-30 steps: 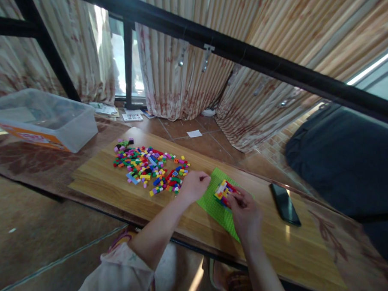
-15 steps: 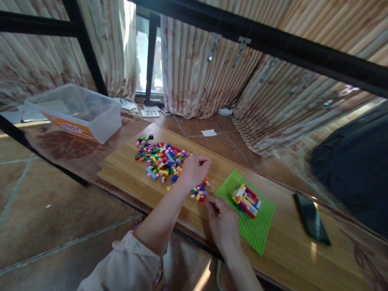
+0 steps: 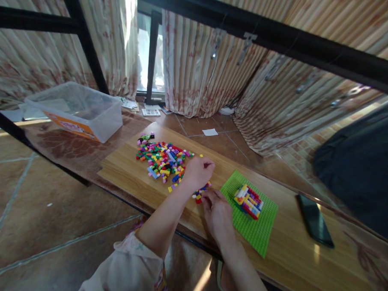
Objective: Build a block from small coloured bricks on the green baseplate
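My left hand (image 3: 197, 175) is over the right side of a loose heap of small coloured building bricks (image 3: 163, 159). Its fingers are pinched together, and whatever they hold is too small to make out. Just nearer to me, my right hand (image 3: 217, 211) reaches its fingertips to a smaller cluster of bricks (image 3: 198, 198), partly covered by both hands. Those fingers are bent together too; any brick between them is hidden. To the right of this hand lies a green baseplate (image 3: 257, 236), bearing a block built of red, white, yellow and blue bricks (image 3: 248, 201).
A black phone (image 3: 315, 220) lies at the right of the wooden board (image 3: 128, 170). On the left stands a clear plastic box (image 3: 108, 118) with an orange label. A dark metal bar (image 3: 199, 12) crosses above, in front of curtains (image 3: 200, 73).
My right hand has moved left and slightly up, with its fingertips now at the small brick cluster. My left hand has shifted slightly right, fingers still pinched. The view has shifted slightly.
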`<state>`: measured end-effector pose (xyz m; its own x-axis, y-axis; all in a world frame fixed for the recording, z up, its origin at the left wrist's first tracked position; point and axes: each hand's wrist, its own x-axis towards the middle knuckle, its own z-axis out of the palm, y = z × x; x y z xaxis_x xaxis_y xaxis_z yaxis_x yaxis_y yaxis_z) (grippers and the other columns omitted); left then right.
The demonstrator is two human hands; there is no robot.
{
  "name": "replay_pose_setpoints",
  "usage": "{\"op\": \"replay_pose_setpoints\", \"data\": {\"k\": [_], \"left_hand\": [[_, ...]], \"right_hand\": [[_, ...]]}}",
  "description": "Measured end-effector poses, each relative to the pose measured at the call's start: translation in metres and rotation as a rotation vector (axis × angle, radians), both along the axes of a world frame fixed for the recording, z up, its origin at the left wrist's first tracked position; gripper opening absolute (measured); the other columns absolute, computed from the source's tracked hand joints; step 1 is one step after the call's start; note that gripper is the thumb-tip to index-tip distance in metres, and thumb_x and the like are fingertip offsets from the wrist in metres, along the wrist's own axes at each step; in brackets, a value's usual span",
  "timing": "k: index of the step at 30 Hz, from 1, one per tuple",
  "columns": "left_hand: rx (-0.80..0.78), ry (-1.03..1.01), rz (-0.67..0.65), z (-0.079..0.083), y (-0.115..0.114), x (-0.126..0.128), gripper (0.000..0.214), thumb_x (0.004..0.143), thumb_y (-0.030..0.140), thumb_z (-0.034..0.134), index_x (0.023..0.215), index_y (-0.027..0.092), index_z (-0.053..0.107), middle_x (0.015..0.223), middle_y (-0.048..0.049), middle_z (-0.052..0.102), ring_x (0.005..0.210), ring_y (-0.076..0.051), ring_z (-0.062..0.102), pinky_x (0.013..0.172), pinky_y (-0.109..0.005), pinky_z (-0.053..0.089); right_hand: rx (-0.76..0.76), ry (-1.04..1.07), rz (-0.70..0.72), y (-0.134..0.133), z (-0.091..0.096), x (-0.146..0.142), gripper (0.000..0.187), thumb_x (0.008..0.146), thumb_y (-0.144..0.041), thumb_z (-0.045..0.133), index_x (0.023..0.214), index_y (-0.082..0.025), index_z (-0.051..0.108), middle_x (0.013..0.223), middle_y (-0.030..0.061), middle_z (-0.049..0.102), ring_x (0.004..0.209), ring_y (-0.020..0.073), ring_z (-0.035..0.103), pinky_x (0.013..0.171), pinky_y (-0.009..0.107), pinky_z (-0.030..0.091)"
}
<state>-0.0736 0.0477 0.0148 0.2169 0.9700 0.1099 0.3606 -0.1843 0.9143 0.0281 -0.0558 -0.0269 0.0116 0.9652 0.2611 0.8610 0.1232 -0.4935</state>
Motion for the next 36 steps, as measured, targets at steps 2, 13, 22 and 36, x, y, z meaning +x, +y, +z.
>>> {"op": "replay_pose_setpoints", "data": {"k": [2,13,22,36], "left_hand": [[0.002,0.031,-0.008,0.001,-0.001,0.000,0.025,0.085,0.019,0.052,0.084,0.013,0.076,0.075,-0.0036,0.073,0.069,-0.013,0.061,0.063,-0.021,0.044],[-0.027,0.102,-0.136,0.000,-0.010,0.013,0.026,0.085,0.018,0.051,0.088,0.014,0.076,0.076,-0.0040,0.073,0.067,-0.014,0.062,0.066,-0.022,0.047],[-0.056,0.236,-0.332,-0.009,-0.030,0.045,0.030,0.084,0.017,0.050,0.096,0.016,0.077,0.090,-0.0070,0.076,0.080,-0.018,0.067,0.076,-0.027,0.050],[-0.056,0.326,-0.377,-0.019,-0.050,0.059,0.031,0.085,0.017,0.051,0.103,0.019,0.075,0.096,-0.0110,0.076,0.090,-0.022,0.069,0.080,-0.030,0.052]], "right_hand": [[0.008,-0.031,0.003,0.001,-0.001,-0.002,0.020,0.088,-0.014,0.051,0.090,-0.019,0.070,0.094,0.0080,0.069,0.082,0.0197,0.063,0.077,0.031,0.049],[0.087,0.078,-0.112,-0.024,0.017,0.040,0.022,0.092,-0.028,0.049,0.090,-0.020,0.069,0.090,0.0063,0.070,0.080,0.0183,0.064,0.075,0.032,0.049],[0.116,-0.151,-0.017,-0.003,0.034,0.097,0.027,0.091,-0.027,0.047,0.087,-0.022,0.074,0.091,0.0072,0.070,0.084,0.0196,0.065,0.079,0.034,0.050],[0.084,-0.392,0.002,-0.001,0.031,0.097,0.022,0.090,-0.017,0.049,0.093,-0.021,0.070,0.092,0.0073,0.072,0.087,0.0223,0.062,0.079,0.034,0.046]]}}
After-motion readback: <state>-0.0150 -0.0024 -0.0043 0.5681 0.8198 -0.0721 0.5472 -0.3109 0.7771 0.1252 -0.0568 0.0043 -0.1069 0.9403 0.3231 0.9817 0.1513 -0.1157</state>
